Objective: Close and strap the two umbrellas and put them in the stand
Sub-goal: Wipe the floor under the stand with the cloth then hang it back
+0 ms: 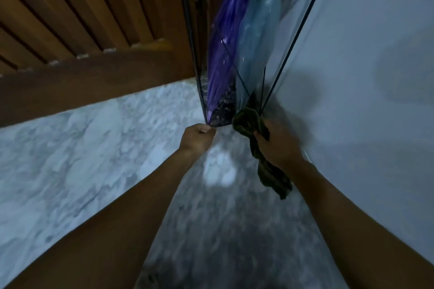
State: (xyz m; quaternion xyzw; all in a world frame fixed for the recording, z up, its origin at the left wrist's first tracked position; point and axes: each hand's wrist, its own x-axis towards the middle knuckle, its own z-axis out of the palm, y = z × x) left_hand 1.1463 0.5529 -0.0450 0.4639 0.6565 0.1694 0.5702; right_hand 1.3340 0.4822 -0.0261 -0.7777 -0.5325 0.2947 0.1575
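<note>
Fingers [205,129] of the left hand [198,138] pinch the purple umbrella [223,58] at its near edge, above the marble floor [94,148]. The right hand [279,148] grips a dark cloth [249,119]. A wooden door [94,19] stands left and a white wall [375,54] right. What may be a pale-blue umbrella [256,49] hangs beside it, tops cut off.

- purple canopy [223,54], running up from the left fingers [206,130]: thin translucent plastic film; glossy, creased, with bright glints; its hem just above those fingers is dark and speckled
- pale blue canopy [256,37], above the right fingers [260,135]: similar filmy plastic; softer sheen
- ribs [298,37] rising from near both sets of fingers: thin, dark, smooth; metal or plastic, cannot tell
- cloth [249,119] gripped in the right fingers: dark green fabric; matt, nubbly
- floor [94,136] below the fingers: marble-veined stone; polished
- door [82,7] left of the left fingers: brown wooden slats; smooth, low sheen
- wall [375,54] right of the right fingers: smooth and matt
</note>
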